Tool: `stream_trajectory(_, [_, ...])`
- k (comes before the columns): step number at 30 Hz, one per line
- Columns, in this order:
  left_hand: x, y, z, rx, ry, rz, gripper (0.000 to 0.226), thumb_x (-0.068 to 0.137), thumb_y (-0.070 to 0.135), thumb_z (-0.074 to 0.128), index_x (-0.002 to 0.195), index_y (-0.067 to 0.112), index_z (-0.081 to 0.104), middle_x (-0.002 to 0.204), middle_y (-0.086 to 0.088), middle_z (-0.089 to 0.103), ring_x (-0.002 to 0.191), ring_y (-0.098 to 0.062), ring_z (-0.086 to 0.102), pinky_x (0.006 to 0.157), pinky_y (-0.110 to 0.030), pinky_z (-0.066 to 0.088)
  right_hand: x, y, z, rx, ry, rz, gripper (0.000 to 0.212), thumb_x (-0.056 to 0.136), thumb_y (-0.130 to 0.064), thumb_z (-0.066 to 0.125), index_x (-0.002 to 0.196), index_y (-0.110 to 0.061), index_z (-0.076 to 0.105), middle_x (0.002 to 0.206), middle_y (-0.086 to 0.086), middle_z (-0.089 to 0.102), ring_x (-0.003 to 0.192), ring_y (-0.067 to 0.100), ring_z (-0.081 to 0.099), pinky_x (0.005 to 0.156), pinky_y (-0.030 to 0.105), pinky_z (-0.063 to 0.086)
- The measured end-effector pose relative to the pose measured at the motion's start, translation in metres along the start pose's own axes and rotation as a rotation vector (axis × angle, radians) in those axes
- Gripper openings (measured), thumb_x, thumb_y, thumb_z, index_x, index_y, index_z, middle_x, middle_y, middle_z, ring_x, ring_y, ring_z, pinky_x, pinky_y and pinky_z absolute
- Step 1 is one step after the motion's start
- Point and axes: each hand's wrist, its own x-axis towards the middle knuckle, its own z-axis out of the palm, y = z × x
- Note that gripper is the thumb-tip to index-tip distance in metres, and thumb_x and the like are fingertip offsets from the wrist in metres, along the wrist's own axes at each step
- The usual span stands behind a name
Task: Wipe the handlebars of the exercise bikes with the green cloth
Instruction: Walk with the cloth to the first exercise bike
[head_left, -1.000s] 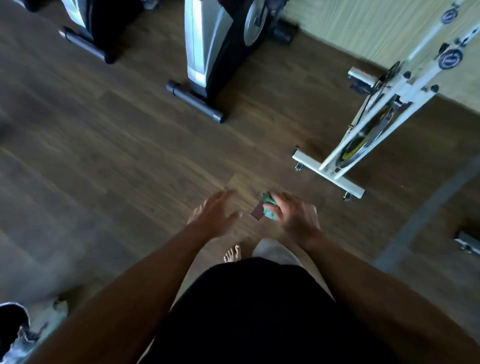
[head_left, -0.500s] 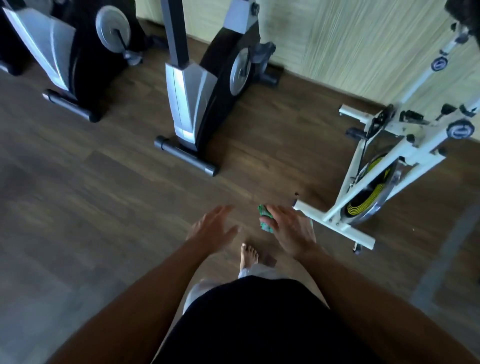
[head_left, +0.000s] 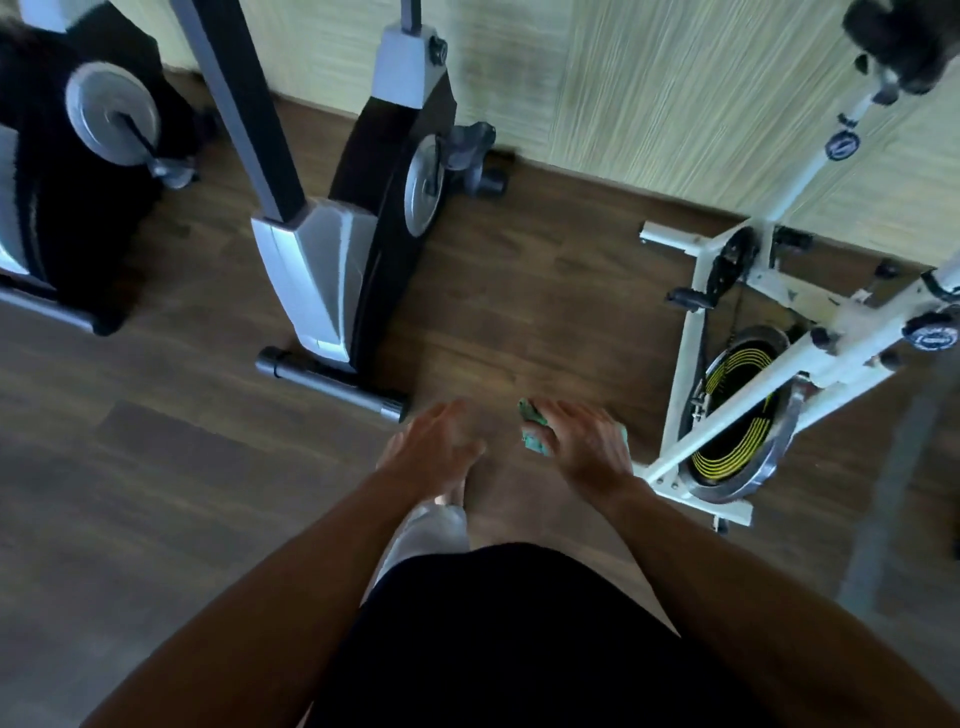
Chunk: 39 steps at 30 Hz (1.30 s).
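Observation:
My right hand (head_left: 582, 441) grips a crumpled green cloth (head_left: 534, 432), which sticks out past my fingers on the left side. Beside it, my left hand (head_left: 441, 441) hangs with loose fingers and holds nothing. Both hands are in front of my waist, above the wooden floor. A black and silver exercise bike (head_left: 358, 234) stands ahead to the left. A white spin bike (head_left: 769, 332) with a yellow-striped flywheel stands to the right of my right hand. No handlebar shows clearly; a dark blurred part (head_left: 904, 36) sits at the top right corner.
A second black and silver bike (head_left: 78, 171) stands at the far left. A pale wall (head_left: 675, 88) runs behind the bikes. Bare wooden floor (head_left: 519, 312) lies between the middle bike and the white one. My bare foot (head_left: 447, 493) shows below my left hand.
The view has tilted up and moved toward the wall, so the bikes look nearer and show more. My hands stay in front of me, the cloth still in my right hand.

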Motion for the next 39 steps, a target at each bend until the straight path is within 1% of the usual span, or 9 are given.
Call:
stream_trajectory(7, [0.11, 0.021, -0.073, 0.166, -0.086, 0.17, 0.09, 0.07, 0.067, 0.041, 0.147, 0.019, 0.04, 0.146, -0.011, 0.047, 0.131, -0.031, 0.048, 0.107, -0.04, 0.042, 0.091, 0.018, -0.004, -0.031, 0.115, 0.171, 0.036, 0.092, -0.047, 0.048, 0.108, -0.021, 0.068, 0.094, -0.001, 0.072, 0.08, 0.03, 0.069, 0.064, 0.037, 0.053])
stream_trajectory(11, [0.164, 0.047, -0.1, 0.203, -0.128, 0.292, 0.082, 0.078, 0.061, 0.048, 0.146, 0.016, 0.041, 0.144, -0.012, 0.051, 0.13, -0.03, 0.05, 0.107, -0.038, 0.041, 0.122, 0.037, -0.003, -0.037, 0.147, 0.259, 0.037, 0.092, -0.049, 0.05, 0.115, -0.024, 0.064, 0.101, -0.001, 0.073, 0.083, 0.028, 0.069, 0.066, 0.038, 0.054])
stream_trajectory(15, [0.219, 0.078, -0.117, 0.22, -0.18, 0.386, 0.065, 0.091, 0.036, 0.064, 0.148, 0.015, 0.039, 0.148, -0.012, 0.046, 0.135, -0.026, 0.044, 0.109, -0.03, 0.034, 0.155, 0.065, -0.006, -0.074, 0.176, 0.366, 0.034, 0.092, -0.044, 0.056, 0.116, -0.021, 0.065, 0.095, 0.0, 0.073, 0.077, 0.029, 0.068, 0.062, 0.037, 0.053])
stream_trajectory(18, [0.265, 0.104, -0.125, 0.265, -0.214, 0.441, 0.065, 0.092, 0.038, 0.064, 0.148, 0.019, 0.037, 0.149, -0.006, 0.045, 0.135, -0.022, 0.044, 0.107, -0.026, 0.033, 0.178, 0.097, -0.003, -0.107, 0.182, 0.46, 0.031, 0.092, -0.038, 0.064, 0.118, -0.022, 0.065, 0.099, -0.001, 0.073, 0.077, 0.03, 0.068, 0.064, 0.038, 0.053])
stream_trajectory(22, [0.327, 0.146, -0.133, 0.334, -0.257, 0.53, 0.065, 0.09, 0.036, 0.065, 0.147, 0.018, 0.039, 0.146, -0.005, 0.047, 0.132, -0.022, 0.046, 0.104, -0.02, 0.032, 0.212, 0.135, -0.01, -0.088, 0.222, 0.559, 0.033, 0.096, -0.045, 0.052, 0.116, -0.021, 0.064, 0.098, -0.001, 0.072, 0.077, 0.026, 0.067, 0.066, 0.035, 0.05])
stream_trajectory(26, [0.385, 0.199, -0.138, 0.421, -0.357, 0.599, 0.07, 0.086, 0.026, 0.068, 0.148, 0.014, 0.037, 0.147, -0.009, 0.045, 0.133, -0.022, 0.044, 0.098, -0.007, 0.023, 0.235, 0.172, -0.024, -0.078, 0.308, 0.702, 0.026, 0.092, -0.036, 0.067, 0.111, -0.02, 0.065, 0.092, 0.001, 0.072, 0.073, 0.028, 0.067, 0.062, 0.029, 0.045])
stream_trajectory(33, [0.457, 0.293, -0.12, 0.493, -0.462, 0.826, 0.076, 0.083, 0.059, 0.053, 0.146, 0.018, 0.039, 0.145, -0.008, 0.048, 0.132, -0.025, 0.048, 0.106, -0.043, 0.043, 0.259, 0.228, -0.047, -0.096, 0.448, 0.871, 0.043, 0.1, -0.054, 0.041, 0.118, -0.021, 0.061, 0.097, 0.003, 0.073, 0.071, 0.024, 0.067, 0.06, 0.039, 0.057])
stream_trajectory(36, [0.487, 0.329, -0.108, 0.601, -0.547, 0.963, 0.07, 0.09, 0.05, 0.056, 0.149, 0.02, 0.033, 0.149, -0.007, 0.043, 0.136, -0.024, 0.043, 0.109, -0.042, 0.041, 0.266, 0.236, -0.057, -0.188, 0.555, 0.979, 0.037, 0.098, -0.047, 0.047, 0.113, -0.018, 0.065, 0.088, 0.002, 0.072, 0.064, 0.021, 0.064, 0.054, 0.031, 0.053])
stream_trajectory(39, [0.51, 0.366, -0.095, 0.637, -0.65, 1.096, 0.067, 0.093, 0.048, 0.054, 0.149, 0.019, 0.033, 0.15, -0.008, 0.041, 0.136, -0.025, 0.042, 0.109, -0.043, 0.04, 0.271, 0.245, -0.06, -0.238, 0.621, 1.135, 0.038, 0.098, -0.048, 0.046, 0.118, -0.019, 0.061, 0.094, 0.004, 0.073, 0.069, 0.024, 0.067, 0.057, 0.038, 0.058])
